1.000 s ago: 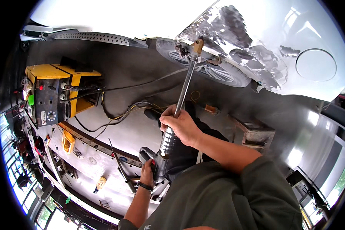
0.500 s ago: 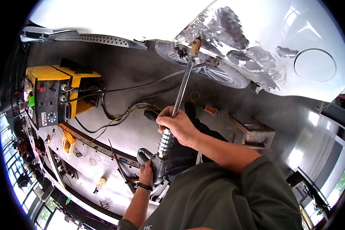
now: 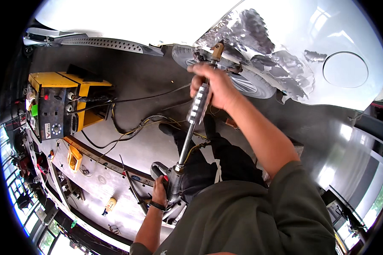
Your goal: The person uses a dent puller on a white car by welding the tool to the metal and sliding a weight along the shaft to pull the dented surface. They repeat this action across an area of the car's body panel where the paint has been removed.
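Note:
A dent-puller slide hammer (image 3: pixel 186 146) reaches from my lap up to a white car. Its brass-coloured head (image 3: pixel 217 52) meets or nearly meets the lower edge of the car panel (image 3: pixel 281 25), beside bare, scraped metal patches (image 3: pixel 255 32); exact contact is unclear. My left hand (image 3: pixel 159 193) is closed round the grey rear handle, with a red spot by the thumb. Near the far end, my right hand (image 3: pixel 219 87) wraps the rod at the top of the ribbed sliding weight (image 3: pixel 197 104). Motion smears its fingers slightly.
A yellow machine (image 3: pixel 51 104) with knobs stands at left, its dark cables (image 3: pixel 134 129) running along the floor. A metal bench (image 3: pixel 100 182) holds a yellow tray (image 3: pixel 74 159) and a bottle (image 3: pixel 110 204). The car wheel (image 3: pixel 257 85) sits under the panel.
My right hand and the sliding weight have moved up the rod, away from the handle and toward the head. My left hand has stayed on the handle.

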The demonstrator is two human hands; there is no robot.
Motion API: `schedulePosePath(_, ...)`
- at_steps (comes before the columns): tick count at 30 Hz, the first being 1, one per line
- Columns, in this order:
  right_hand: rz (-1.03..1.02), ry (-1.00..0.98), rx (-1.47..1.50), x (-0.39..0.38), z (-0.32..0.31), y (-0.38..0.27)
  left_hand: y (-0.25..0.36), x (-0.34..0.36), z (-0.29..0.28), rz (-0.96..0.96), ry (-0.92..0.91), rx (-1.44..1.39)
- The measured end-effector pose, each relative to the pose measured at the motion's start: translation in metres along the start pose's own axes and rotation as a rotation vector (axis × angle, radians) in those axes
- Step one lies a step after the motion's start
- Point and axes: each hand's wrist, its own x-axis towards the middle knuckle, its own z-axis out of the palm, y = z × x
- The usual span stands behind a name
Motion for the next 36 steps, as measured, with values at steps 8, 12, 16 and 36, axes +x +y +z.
schedulePosePath(8,-0.020,0.091,0.145,-0.065,0.038,0.129,-0.002,0.007,-0.002,0.014,-0.021,-0.040)
schedulePosePath(12,0.028,0.071,0.160,-0.065,0.032,0.130,0.023,-0.008,0.024,-0.075,-0.032,-0.084)
schedulePosePath(16,0.027,0.048,-0.069,-0.055,0.023,0.112,0.037,-0.020,0.028,0.070,0.133,-0.166)
schedulePosePath(36,0.046,0.071,-0.064,-0.061,0.020,0.063,0.055,-0.004,0.059,-0.514,-0.192,0.107)
